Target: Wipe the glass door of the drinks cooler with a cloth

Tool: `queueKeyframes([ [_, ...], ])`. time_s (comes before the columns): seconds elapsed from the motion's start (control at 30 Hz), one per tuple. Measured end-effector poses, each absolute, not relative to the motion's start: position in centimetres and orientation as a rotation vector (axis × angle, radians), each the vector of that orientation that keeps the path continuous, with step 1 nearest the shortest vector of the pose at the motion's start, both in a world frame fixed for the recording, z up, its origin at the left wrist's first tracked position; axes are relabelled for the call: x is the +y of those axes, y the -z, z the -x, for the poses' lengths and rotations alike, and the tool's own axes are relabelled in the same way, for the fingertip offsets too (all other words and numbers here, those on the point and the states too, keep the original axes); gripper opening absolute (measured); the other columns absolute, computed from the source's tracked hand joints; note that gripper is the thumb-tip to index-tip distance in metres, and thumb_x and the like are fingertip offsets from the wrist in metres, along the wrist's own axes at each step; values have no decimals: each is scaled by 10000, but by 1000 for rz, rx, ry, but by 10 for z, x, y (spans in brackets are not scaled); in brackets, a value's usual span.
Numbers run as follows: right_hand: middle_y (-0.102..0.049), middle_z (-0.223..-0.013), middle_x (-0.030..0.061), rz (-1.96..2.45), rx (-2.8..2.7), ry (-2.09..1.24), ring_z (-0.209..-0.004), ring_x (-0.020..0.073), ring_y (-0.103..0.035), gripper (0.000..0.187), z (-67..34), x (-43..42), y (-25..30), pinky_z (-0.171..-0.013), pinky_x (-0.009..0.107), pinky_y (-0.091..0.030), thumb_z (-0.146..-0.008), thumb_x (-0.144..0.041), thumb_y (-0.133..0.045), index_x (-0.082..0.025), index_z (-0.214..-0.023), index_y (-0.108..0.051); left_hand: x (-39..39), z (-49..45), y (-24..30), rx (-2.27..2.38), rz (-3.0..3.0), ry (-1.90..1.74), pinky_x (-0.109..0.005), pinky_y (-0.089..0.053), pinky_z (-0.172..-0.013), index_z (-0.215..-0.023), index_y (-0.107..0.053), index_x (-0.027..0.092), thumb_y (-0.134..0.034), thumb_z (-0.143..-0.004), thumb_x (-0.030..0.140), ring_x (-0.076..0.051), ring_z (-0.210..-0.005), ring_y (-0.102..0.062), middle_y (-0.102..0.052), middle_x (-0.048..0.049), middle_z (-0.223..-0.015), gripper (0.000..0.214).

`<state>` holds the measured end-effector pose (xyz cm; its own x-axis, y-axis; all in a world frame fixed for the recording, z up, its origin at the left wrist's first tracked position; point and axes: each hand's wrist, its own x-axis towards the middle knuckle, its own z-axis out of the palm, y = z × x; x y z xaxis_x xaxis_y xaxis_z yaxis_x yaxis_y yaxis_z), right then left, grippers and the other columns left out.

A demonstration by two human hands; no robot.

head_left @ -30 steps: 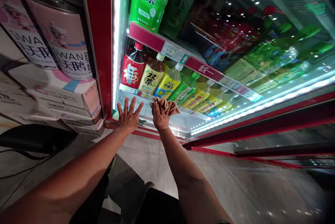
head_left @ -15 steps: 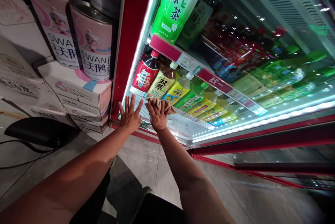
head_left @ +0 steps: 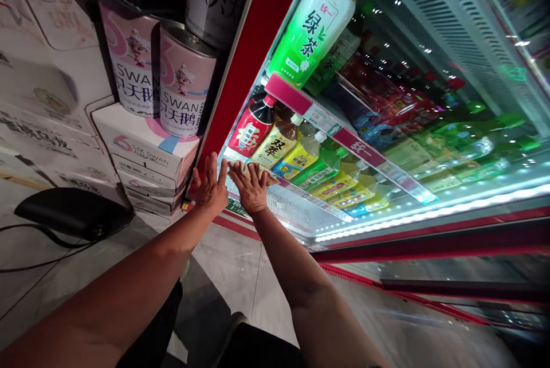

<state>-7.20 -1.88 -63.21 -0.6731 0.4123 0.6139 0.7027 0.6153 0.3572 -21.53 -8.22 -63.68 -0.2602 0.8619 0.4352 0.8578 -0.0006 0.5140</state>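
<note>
Your right hand holds the cloth under its fingers, lengthwise along the shelf edge; your left hand (empty, fingers apart) is farther.

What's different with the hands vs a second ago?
Right hand, with the cloth under it, has slid left across the cooler front, nearer the red-labelled bottle. Left hand also shifted left, now over the red frame. The view swung left too. Nothing visibly let go; left hand still spread, bottles still in their row.
</note>
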Motion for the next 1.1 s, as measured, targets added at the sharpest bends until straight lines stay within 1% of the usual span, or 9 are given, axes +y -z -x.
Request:
queueKeyframes([
  [0.13, -515, -1546, -23, 810, -2389, 858, -1533, 223, -312, 541, 84, -21, 617, -1281, 542, 42, -1000, -186, -421, -358, -1511, -470, -81, 217, 634, 2203, -1922, -1348, -645, -114, -1238, -1618, -183, 159, -460, -812, 17, -297, -1570, -93, -82, -203, -1678, 864],
  [0.27, -427, -1607, -8, 881, -2318, 807, -1570, 252, -203, 541, 118, -13, 574, -1272, 591, 19, -1026, -244, -405, -336, -1559, -390, -80, 221, 627, 2180, -1944, -1580, -547, -181, -1267, -1623, -128, 117, -404, -883, 59, -263, -1571, -26, -70, -206, -1679, 791],
  [0.37, -405, -1621, -11, 891, -2350, 726, -1577, 255, -172, 539, 138, -7, 566, -1273, 605, -23, -1031, -267, -411, -348, -1563, -376, -79, 228, 625, 2110, -1919, -1710, -508, -178, -1279, -1619, -132, 87, -383, -909, 77, -272, -1566, -26, -84, -201, -1678, 753],
  [0.47, -456, -1590, 19, 826, -2477, 644, -1555, 243, -257, 504, 144, -8, 589, -1289, 563, -40, -1030, -261, -423, -312, -1531, -446, -77, 235, 626, 2052, -1886, -1763, -485, -163, -1287, -1601, -192, 49, -360, -932, 87, -273, -1561, -88, -171, -218, -1659, 691],
  [0.6, -515, -1544, 73, 769, -2633, 540, -1496, 224, -391, 437, 139, -13, 617, -1303, 512, -80, -1021, -247, -443, -244, -1440, -569, -77, 243, 626, 2082, -1841, -1655, -462, -179, -1288, -1577, -238, 1, -309, -953, 96, -263, -1556, -140, -244, -242, -1629, 635],
  [0.67, -502, -1555, 53, 778, -2649, 527, -1499, 219, -386, 446, 139, -15, 614, -1301, 518, -109, -1023, -222, -424, -263, -1446, -560, -77, 246, 626, 2078, -1876, -1619, -455, -178, -1290, -1581, -213, -5, -308, -944, 89, -254, -1558, -128, -225, -239, -1636, 651],
  [0.83, -403, -1616, -16, 896, -2514, 557, -1551, 241, -265, 556, 145, -14, 600, -1289, 568, -133, -1028, -185, -380, -346, -1560, -384, -72, 252, 631, 2068, -1890, -1632, -441, -190, -1292, -1600, -123, 10, -327, -907, 64, -237, -1561, -96, -157, -213, -1664, 724],
  [0.97, -456, -1584, 21, 844, -2616, 485, -1515, 232, -353, 473, 141, -15, 634, -1276, 525, -218, -1023, -202, -409, -292, -1471, -533, -70, 256, 633, 2054, -1913, -1586, -421, -159, -1296, -1582, -147, -34, -349, -897, 63, -251, -1563, -88, -152, -249, -1655, 722],
  [1.1, -482, -1563, 66, 768, -2731, 436, -1464, 195, -443, 424, 130, -18, 661, -1243, 438, -316, -1017, -201, -428, -247, -1398, -609, -73, 257, 631, 2077, -1857, -1529, -431, -140, -1295, -1585, -192, -4, -352, -902, 66, -260, -1564, -105, -170, -236, -1656, 705],
])
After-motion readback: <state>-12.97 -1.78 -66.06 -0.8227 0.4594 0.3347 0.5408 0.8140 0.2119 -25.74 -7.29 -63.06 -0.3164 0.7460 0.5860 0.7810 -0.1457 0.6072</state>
